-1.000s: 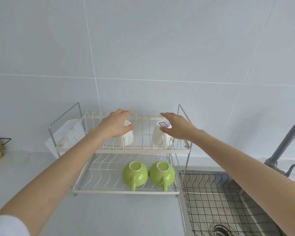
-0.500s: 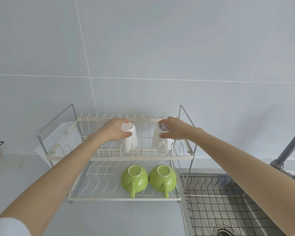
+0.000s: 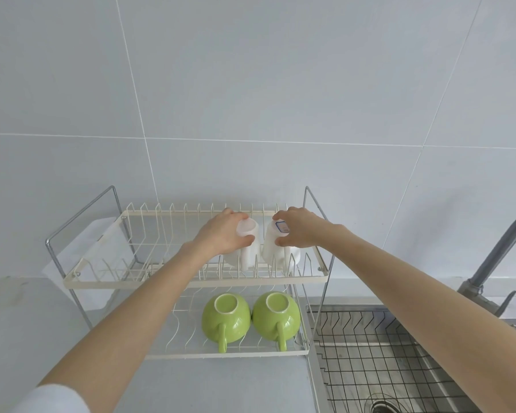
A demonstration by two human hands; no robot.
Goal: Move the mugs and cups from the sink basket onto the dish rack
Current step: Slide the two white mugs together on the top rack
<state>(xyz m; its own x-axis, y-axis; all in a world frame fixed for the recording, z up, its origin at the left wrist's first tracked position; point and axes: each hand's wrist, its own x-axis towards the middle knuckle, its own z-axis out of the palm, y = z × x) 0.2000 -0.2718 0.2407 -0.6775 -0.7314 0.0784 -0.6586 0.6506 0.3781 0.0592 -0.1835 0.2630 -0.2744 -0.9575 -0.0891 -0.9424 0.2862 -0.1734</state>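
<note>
A cream two-tier wire dish rack [image 3: 191,283] stands on the counter against the tiled wall. Two white cups sit upside down on the right of its upper tier. My left hand [image 3: 221,236] grips the left white cup [image 3: 248,248] near its base. My right hand [image 3: 298,229] holds the right white cup [image 3: 273,248], which has a blue-edged label on its base. On the lower tier rest two green mugs, one on the left [image 3: 226,318] and one on the right [image 3: 276,317], both upside down with handles towards me. The wire sink basket [image 3: 379,353] at the lower right holds nothing that I can see.
A grey tap [image 3: 498,254] rises at the right edge behind the steel sink. The sink drain [image 3: 385,408] shows through the basket. A translucent drip tray [image 3: 87,254] sticks out behind the rack's left side. The grey counter [image 3: 27,323] spreads to the left and front.
The view has shifted, so the rack sits lower and more central. Both hands have closed tighter round the white cups on the upper tier, which stay in place.
</note>
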